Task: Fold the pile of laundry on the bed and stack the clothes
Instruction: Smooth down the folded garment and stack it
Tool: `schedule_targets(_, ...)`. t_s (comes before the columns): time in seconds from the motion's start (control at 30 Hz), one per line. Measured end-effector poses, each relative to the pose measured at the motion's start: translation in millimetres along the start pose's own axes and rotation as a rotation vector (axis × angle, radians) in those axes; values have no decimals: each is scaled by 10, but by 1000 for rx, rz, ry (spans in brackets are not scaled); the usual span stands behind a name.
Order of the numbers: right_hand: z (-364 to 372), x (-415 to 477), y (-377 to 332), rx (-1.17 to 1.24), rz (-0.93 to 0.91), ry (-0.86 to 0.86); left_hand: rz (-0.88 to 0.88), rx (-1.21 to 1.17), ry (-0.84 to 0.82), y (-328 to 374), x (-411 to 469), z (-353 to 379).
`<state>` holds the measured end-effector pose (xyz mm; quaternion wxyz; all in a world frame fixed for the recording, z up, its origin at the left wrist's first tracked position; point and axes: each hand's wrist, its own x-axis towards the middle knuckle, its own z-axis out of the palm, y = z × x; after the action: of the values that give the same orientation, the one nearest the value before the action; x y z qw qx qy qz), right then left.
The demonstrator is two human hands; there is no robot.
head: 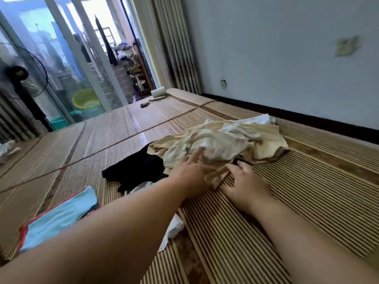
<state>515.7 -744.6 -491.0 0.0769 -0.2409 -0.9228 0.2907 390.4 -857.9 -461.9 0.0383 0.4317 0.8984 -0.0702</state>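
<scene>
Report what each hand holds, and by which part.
Nothing is plainly gripped. The left hand touches the near edge of the crumpled cream floral garment; the right hand rests flat on the striped woven mat, fingertips at that edge.

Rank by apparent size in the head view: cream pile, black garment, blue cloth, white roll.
1. cream pile
2-3. black garment and blue cloth: alike, unranked; the cloth is nearer and partly hidden.
4. white roll, smallest, but farthest away.

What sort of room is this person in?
Probably a home bedroom: a striped bamboo sleeping mat spread wide, a crumpled pile of laundry lying on it, and sliding glass doors opening onto a cluttered balcony with a green basin.
</scene>
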Motion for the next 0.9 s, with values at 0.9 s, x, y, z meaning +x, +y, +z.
schedule_targets(0.9, -989, -1524, -1928, 961, -375, -261, -322, -935, 523, -362, -3185, -1601)
